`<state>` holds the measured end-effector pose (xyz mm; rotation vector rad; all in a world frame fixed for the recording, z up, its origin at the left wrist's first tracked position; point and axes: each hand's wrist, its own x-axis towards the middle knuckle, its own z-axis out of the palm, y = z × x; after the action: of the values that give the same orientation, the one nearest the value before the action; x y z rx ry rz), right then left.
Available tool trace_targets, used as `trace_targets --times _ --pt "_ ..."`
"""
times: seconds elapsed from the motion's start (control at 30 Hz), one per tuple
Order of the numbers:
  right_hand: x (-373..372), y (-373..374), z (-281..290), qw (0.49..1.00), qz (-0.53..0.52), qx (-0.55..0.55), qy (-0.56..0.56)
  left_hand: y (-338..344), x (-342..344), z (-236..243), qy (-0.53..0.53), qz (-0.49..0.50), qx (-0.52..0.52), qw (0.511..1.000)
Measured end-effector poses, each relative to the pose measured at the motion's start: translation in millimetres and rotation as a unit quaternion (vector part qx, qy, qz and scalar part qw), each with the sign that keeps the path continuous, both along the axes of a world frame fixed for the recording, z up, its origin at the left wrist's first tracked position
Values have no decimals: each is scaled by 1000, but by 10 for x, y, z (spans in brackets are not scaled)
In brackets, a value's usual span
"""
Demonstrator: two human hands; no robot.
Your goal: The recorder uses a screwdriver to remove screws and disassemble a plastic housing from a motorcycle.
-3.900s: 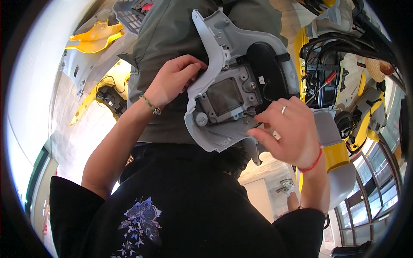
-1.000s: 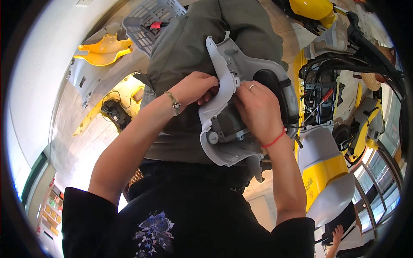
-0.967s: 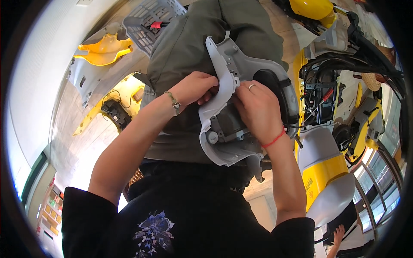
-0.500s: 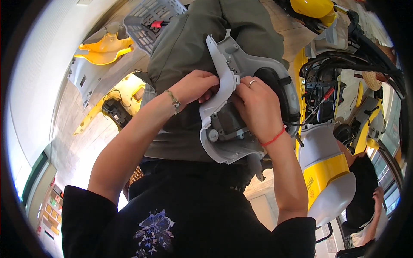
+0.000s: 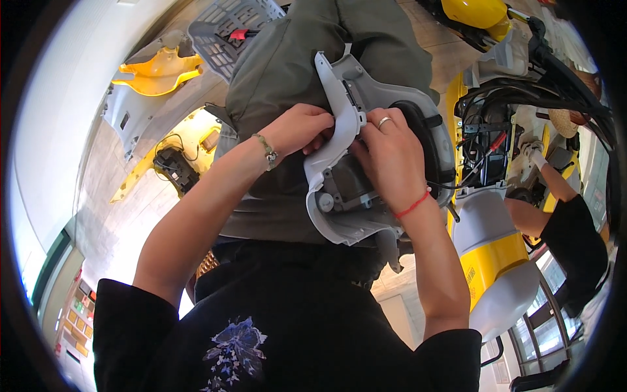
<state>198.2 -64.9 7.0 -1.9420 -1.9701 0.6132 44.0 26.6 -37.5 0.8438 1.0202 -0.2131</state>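
Centre: right hand (image 5: 396,157) covers part of the grey shell (image 5: 338,140); whether it pinches anything small (view blocked) cannot be told. Upper left: grey basket (image 5: 215,32), cut by top edge. Far right: co-worker (image 5: 573,238), partly cropped.

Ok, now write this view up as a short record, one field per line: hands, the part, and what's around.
Left hand: left hand at the outer left edge of the grey panel, fingertips partly hidden
Right hand: right hand on the panel's inner side, opposite the left; fingertips unclear
Panel: over the dark trousers, with a black rounded part inside its right side
Upper left: grey basket, yellow shell
Right: yellow and grey bodywork, co-worker's hand beyond
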Motion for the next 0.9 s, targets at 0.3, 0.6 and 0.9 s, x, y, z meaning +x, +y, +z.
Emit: trace_targets --times 0.3,0.6,0.9 --pt "61 -33 49 1000 -3 1 8 -11 21 9 -11 -4 -2 1000" --pt "46 -34 35 1000 13 0 13 -16 7 10 -15 5 3 1000" --pt "6 -43 -9 999 15 7 -32 5 10 12 -3 -7 8 1000"
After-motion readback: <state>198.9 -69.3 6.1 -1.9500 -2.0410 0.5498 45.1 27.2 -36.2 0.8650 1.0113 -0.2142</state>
